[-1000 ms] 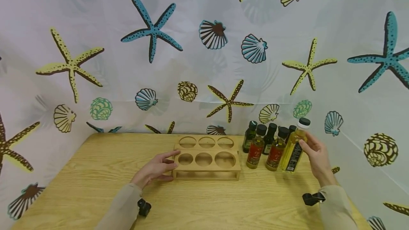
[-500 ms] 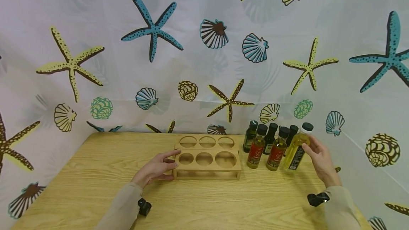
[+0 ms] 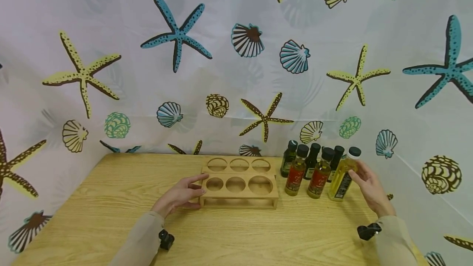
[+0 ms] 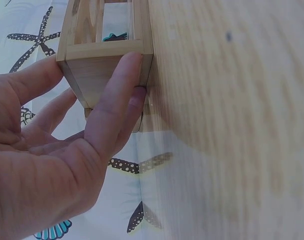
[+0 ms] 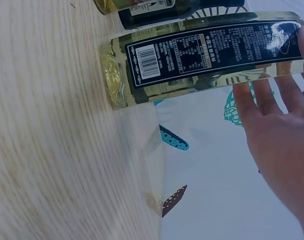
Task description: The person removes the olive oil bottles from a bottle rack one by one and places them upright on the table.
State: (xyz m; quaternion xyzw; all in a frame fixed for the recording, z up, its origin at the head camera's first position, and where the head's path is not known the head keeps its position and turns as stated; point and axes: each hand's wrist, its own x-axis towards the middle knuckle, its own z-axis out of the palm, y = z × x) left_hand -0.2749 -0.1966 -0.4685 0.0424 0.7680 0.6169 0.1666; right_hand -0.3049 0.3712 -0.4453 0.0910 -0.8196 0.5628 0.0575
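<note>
At lower right, the right hand (image 3: 369, 186) touches a yellow oil bottle (image 3: 341, 177) with fingers nearly straight, the bottle now standing on the worktop (image 3: 258, 229) rather than lifted; the left hand (image 3: 179, 196), fingers extended, steadies the rack (image 3: 239, 184) at centre.

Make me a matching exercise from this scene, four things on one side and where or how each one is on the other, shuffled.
Things:
1. wooden rack
2. yellow oil bottle
3. left hand
4. two red-labelled bottles

States:
A. standing on the table, right hand's fingers at its neck
B. resting against the rack's left end
C. six round holes, all empty
D. standing between the rack and the yellow bottle

Pairs: 1-C, 2-A, 3-B, 4-D
</note>
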